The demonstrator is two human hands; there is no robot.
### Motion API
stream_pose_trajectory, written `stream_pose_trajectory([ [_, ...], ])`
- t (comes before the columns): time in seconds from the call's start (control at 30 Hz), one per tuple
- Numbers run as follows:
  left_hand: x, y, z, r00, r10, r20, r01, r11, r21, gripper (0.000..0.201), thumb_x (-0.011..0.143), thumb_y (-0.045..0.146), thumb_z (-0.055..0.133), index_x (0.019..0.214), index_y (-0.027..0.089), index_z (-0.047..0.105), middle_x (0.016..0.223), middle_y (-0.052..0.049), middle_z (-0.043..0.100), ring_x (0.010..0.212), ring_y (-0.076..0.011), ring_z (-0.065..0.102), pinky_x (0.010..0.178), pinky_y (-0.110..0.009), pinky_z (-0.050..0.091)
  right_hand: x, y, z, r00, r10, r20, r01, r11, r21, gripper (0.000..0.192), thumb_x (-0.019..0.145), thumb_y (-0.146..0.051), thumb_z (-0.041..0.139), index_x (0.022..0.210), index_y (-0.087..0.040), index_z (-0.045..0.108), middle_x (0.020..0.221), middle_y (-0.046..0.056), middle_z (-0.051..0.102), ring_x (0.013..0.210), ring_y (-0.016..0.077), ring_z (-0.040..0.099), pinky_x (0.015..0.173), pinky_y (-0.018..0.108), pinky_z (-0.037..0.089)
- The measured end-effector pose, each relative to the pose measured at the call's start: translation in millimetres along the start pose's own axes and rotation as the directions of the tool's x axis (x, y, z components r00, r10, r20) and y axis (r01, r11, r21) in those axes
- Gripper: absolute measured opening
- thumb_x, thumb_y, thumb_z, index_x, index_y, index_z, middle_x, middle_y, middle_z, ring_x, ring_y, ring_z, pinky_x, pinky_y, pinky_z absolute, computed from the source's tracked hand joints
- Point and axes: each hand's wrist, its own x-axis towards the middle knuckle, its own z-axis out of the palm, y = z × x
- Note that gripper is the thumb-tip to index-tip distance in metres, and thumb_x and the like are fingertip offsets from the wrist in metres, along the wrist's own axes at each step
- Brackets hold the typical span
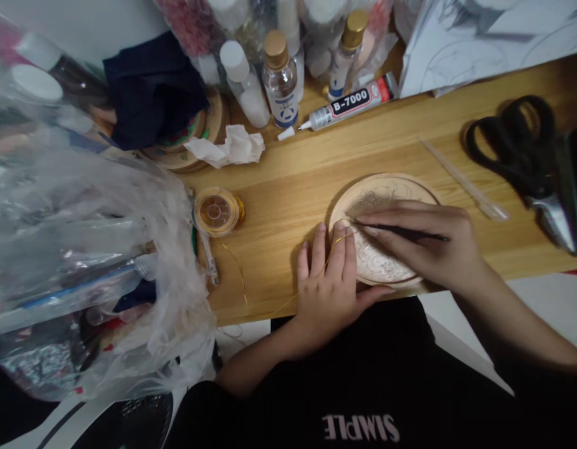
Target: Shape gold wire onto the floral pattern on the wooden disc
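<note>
Work piece: round wooden disc with a pencilled line pattern, flat on the table edge, partly under both hands.
Left hand: fingers flat and extended, fingertips pressing gold wire against the disc's left rim; grasping nothing.
Right hand: fingers closed around a thin dark tool, tip at the disc just beyond the left fingertips.
Wire: runs from under the left fingers back to the spool, left of the hand.
Progress, judged: early; only the rim start appears laid, the pattern mostly bare.
Glue tube: beyond the fingers, cap off.
Scissors: right of the right hand, untouched.
</note>
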Motion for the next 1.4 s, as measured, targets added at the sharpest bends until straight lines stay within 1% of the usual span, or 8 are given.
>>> stream_pose_trajectory([
  [0.13, -0.2, 0.0, -0.6, 1.0, 0.001, 0.012, -0.001, 1.0, 0.004, 0.085, 0.094, 0.071, 0.021, 0.135, 0.004, 0.053, 0.139, -0.012, 0.057, 0.132, -0.0324, 0.044, 0.105, -0.046, 0.032, -1.9, -1.2, 1.2, 1.0, -0.01, -0.008, 0.01, 1.0, 0.005, 0.025, 0.08, -0.009, 0.069, 0.102, -0.02, 0.074, 0.095, 0.007, 0.076, 0.092, 0.0187, 0.072, 0.081, 0.03, 0.059],
  [0.33, -1.0, 0.7, -0.1, 1.0, -0.008, 0.011, 0.008, 1.0, 0.007, 0.086, 0.093, 0.072, 0.021, 0.136, 0.005, 0.051, 0.14, -0.012, 0.056, 0.134, -0.0317, 0.042, 0.107, -0.046, 0.031, -3.1, 0.5, 0.8, 1.0, -0.013, -0.012, 0.013, 1.0, 0.018, 0.026, 0.08, -0.008, 0.068, 0.103, -0.018, 0.073, 0.098, 0.009, 0.075, 0.095, 0.0191, 0.071, 0.083, 0.031, 0.058],
  [0.73, -1.0, 0.7, 0.9, 1.0, -0.008, -0.005, 0.008, 1.0, -0.011, 0.087, 0.091, 0.074, 0.023, 0.136, 0.005, 0.052, 0.137, -0.014, 0.058, 0.133, -0.0318, 0.043, 0.108, -0.046, 0.031, -4.5, 0.2, 1.8, 0.999, -0.019, -0.037, 0.018, 1.0, -0.007, 0.025, 0.081, -0.009, 0.068, 0.102, -0.022, 0.073, 0.094, 0.006, 0.075, 0.091, 0.0181, 0.072, 0.078, 0.031, 0.06],
  [0.93, -0.3, 0.6, 0.0, 1.0, -0.006, -0.009, 0.006, 1.0, -0.005, 0.087, 0.093, 0.072, 0.02, 0.134, 0.004, 0.053, 0.137, -0.012, 0.058, 0.132, -0.0318, 0.044, 0.106, -0.046, 0.032, -6.3, 2.3, 3.1, 0.997, -0.067, -0.035, 0.066, 0.998, -0.019, 0.025, 0.08, -0.007, 0.067, 0.102, -0.017, 0.073, 0.098, 0.01, 0.075, 0.095, 0.0184, 0.071, 0.084, 0.03, 0.059],
  [1.2, -0.3, 0.9, 0.1, 1.0, -0.017, -0.01, 0.017, 1.0, -0.003, 0.087, 0.093, 0.073, 0.018, 0.134, 0.006, 0.053, 0.136, -0.013, 0.059, 0.133, -0.0307, 0.044, 0.107, -0.044, 0.031, -6.5, 2.0, 2.1, 0.996, -0.084, -0.011, 0.083, 0.994, -0.068, 0.023, 0.081, -0.007, 0.067, 0.101, -0.016, 0.073, 0.097, 0.011, 0.075, 0.095, 0.0199, 0.071, 0.084, 0.032, 0.059],
  [1.3, -0.2, 0.8, 0.2, 1.0, -0.013, -0.008, 0.013, 1.0, -0.001, 0.087, 0.093, 0.073, 0.018, 0.134, 0.005, 0.054, 0.136, -0.013, 0.059, 0.132, -0.0308, 0.044, 0.108, -0.044, 0.031, -7.7, 1.5, 2.3, 0.997, -0.074, -0.019, 0.072, 0.995, -0.074, 0.024, 0.081, -0.008, 0.066, 0.103, -0.018, 0.073, 0.098, 0.01, 0.075, 0.096, 0.0202, 0.071, 0.084, 0.033, 0.059],
  [1.4, -0.2, 0.6, 0.3, 1.0, -0.008, -0.013, 0.008, 1.0, 0.002, 0.086, 0.093, 0.073, 0.019, 0.133, 0.005, 0.054, 0.136, -0.013, 0.059, 0.132, -0.0308, 0.044, 0.108, -0.044, 0.03, -8.5, 1.7, 3.1, 0.998, -0.054, -0.03, 0.052, 0.996, -0.07, 0.027, 0.081, -0.009, 0.066, 0.105, -0.021, 0.072, 0.102, 0.008, 0.075, 0.098, 0.0203, 0.071, 0.085, 0.034, 0.06],
])
